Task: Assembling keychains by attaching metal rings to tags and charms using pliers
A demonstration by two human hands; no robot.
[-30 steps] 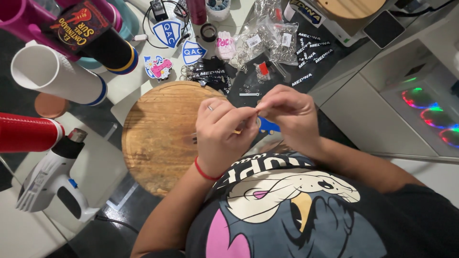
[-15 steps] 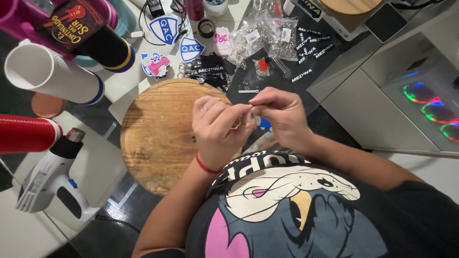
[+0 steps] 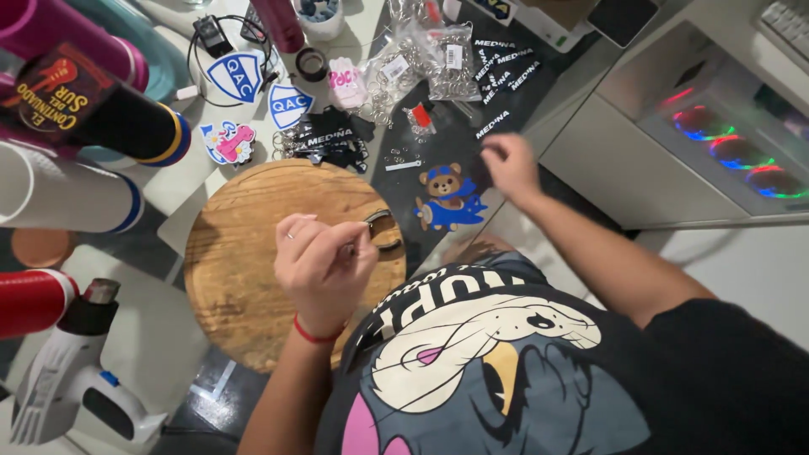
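We see our left hand (image 3: pixel 324 265) over the round wooden board (image 3: pixel 244 278), the bear cutout (image 3: pixel 447 200) to its right, our right hand (image 3: pixel 508 164) just beyond.

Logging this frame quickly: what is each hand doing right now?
Left hand: closed, pinching something small over the round wooden board; what it is cannot be told.
Right hand: fingers curled, reaching among the black strips; a grip cannot be told.

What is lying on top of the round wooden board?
On the round wooden board, the left hand rests, pinching a small metal ring near the board's edge. Whatever lies beneath the hand is covered.
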